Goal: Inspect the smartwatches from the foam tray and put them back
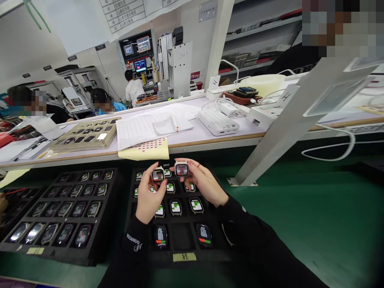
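My left hand [149, 195] is closed on a small smartwatch body [158, 175] with a lit screen, held up over a black foam tray [180, 240]. Beside it my right hand [201, 183] pinches a second watch body [181, 169], whose screen is also lit. Both hands hover above the tray's far rows. Several more watch bodies lie in the tray's pockets, some showing green and white screens, two near me showing dark screens with coloured bars. One pocket in the near row between those two is empty.
A second black tray [60, 208] of dark-screened watches lies to the left on the green mat [300, 224]. A raised white shelf [210, 134] holds a beige tray [85, 135], paper forms, a yellow sheet with red dots and white chargers. A slanted metal post [270, 136] rises at right. People sit beyond.
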`<state>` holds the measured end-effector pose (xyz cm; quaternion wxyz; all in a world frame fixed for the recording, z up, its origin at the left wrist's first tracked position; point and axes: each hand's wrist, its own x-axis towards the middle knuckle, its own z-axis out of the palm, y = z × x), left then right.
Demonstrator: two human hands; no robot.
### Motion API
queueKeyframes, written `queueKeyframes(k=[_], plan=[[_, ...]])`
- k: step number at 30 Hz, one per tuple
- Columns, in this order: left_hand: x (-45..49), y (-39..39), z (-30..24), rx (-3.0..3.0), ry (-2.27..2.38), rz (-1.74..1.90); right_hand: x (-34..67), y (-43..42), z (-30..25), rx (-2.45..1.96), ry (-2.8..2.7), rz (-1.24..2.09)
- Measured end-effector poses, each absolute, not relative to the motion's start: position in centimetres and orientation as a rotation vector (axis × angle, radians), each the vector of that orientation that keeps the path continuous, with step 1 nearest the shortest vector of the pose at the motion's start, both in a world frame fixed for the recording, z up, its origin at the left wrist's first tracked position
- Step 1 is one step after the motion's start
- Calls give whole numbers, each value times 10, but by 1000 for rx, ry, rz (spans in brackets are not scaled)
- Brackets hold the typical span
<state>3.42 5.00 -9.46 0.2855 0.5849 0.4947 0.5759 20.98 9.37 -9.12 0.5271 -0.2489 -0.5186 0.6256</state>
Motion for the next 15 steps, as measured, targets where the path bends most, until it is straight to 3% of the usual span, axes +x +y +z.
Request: queueKeyframes(k=[15], plan=[[31,48,-97,1589,1203,1502,213,91,-92,-499,-1383,1496]])
